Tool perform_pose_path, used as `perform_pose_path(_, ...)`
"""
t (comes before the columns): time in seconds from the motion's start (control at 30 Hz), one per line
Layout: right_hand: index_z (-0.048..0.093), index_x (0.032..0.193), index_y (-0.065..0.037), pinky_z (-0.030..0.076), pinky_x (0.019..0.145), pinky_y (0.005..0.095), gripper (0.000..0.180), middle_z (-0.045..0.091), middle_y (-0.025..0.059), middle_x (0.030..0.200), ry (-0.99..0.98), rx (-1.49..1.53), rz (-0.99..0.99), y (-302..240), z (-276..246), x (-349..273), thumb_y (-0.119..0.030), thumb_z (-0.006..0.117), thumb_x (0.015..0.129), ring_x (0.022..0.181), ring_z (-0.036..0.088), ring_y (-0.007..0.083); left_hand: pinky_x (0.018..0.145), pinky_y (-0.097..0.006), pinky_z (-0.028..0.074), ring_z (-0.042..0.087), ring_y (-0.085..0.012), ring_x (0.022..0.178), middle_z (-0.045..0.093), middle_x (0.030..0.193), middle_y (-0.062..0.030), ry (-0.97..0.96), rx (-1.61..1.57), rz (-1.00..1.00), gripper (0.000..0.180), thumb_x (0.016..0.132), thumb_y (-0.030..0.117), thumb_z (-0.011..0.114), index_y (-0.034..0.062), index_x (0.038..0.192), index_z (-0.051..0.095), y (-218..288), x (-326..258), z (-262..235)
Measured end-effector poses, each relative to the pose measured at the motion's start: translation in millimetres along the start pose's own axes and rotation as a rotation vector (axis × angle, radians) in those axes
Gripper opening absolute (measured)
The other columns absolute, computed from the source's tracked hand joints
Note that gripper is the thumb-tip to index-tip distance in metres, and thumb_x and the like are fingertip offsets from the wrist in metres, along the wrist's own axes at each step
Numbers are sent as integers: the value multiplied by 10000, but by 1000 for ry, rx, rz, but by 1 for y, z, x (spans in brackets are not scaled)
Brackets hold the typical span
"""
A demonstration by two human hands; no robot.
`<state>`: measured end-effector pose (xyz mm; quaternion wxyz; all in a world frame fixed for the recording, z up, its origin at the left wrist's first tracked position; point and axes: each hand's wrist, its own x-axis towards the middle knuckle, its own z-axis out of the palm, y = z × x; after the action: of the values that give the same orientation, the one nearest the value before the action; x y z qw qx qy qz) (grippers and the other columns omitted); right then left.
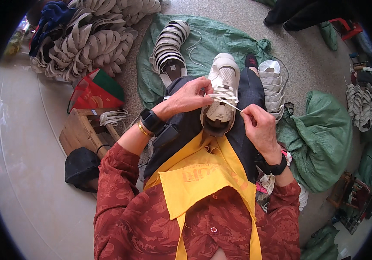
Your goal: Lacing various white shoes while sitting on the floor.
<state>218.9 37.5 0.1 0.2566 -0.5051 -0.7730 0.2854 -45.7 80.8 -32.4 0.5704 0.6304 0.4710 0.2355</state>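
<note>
A white and beige sneaker (225, 71) rests between my knees with its toe pointing away from me. White shoelace (225, 97) runs across its tongue in the lower eyelets. My left hand (191, 96) is closed at the shoe's left side, pinching the lace near the eyelets. On the right, my right hand (260, 129) pinches the other stretch of lace, which is drawn taut from the shoe. Its tip is hidden in the fingers. A yellow apron (207, 173) covers my lap below the shoe's heel.
Nested shoe uppers (168, 45) lie on a green sheet (149, 86) ahead. More stacked uppers (272, 89) stand beside my right leg. A wooden stool (79, 132) holds loose laces (113, 117), near a red bag (97, 93). A green sack (320, 143) sits right; a large upper pile (88, 43) lies far left.
</note>
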Motion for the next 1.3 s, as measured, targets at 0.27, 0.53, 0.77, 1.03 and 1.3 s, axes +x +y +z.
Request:
perform_pose_path(0.27,560,873,-11,489,629,424,111,572,163,782,56,-93,-54,15,-15,-21,6,669,892,736,627,384,656,-207,399,461,-30,742,474,829,47,44,-53,17,171,861,47,638,64,958,499,1,-3,2)
perform_pose_path(0.53,610,907,-16,504,628,404,84,624,138,810,72,-31,4,17,-11,-26,10,687,887,718,648,344,653,-222,424,466,-44,726,480,801,23,98,-176,58,161,907,-28,644,43,951,506,10,-23,10)
perform_pose_path(0.77,628,927,-18,514,634,396,84,641,132,830,121,-42,-19,18,-10,-28,12,692,882,741,668,334,600,-277,459,502,-136,660,516,755,-71,209,279,333,146,847,-68,652,-18,838,515,28,-38,9)
perform_pose_path(1.03,639,946,-20,515,626,389,98,642,126,854,129,-72,24,26,-9,-32,6,703,876,730,667,323,566,-280,439,501,-127,631,522,754,-64,249,260,265,206,823,-73,715,-22,829,515,26,-70,-6)
perform_pose_path(1.3,691,1018,-60,527,575,371,182,657,81,917,85,-39,-85,2,3,-22,-41,759,850,680,662,275,555,-297,440,531,-174,631,533,754,-82,322,253,352,192,840,-65,701,-14,848,516,35,-63,7)
